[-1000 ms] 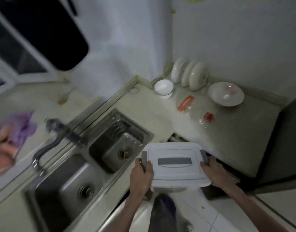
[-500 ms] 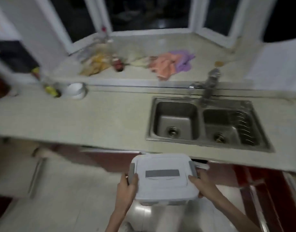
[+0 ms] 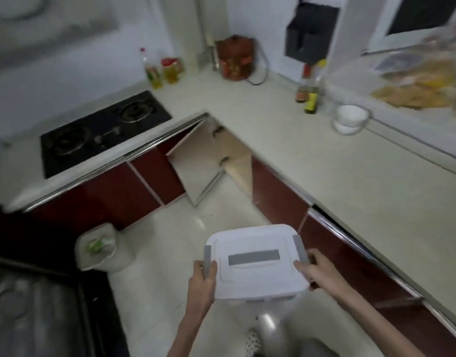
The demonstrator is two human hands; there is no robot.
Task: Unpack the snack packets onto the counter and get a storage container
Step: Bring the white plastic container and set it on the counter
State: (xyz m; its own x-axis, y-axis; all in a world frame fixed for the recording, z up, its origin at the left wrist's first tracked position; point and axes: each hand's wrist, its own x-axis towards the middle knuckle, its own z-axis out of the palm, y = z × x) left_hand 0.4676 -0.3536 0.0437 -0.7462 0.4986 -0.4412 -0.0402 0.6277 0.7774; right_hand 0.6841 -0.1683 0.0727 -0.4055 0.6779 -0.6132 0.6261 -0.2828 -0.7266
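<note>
Container (image 3: 255, 261) sits lower centre of frame, lid on, carried over the floor, clear of the counter (image 3: 350, 181) that runs along the right. Left hand (image 3: 202, 282) grips the left edge, thumb curled over the grey clip; right hand (image 3: 315, 270) grips the right edge, fingers wrapped round the side. Snack packets (image 3: 415, 91) are a blurred heap upper right, on the ledge. Bowl (image 3: 349, 118) and bottles (image 3: 309, 99) stand near them. Judgement: keep it level and two-handed, and set it on the bare counter stretch mid-right, short of the bowl. Cabinet door (image 3: 201, 161) hangs open at centre; steer around it.
</note>
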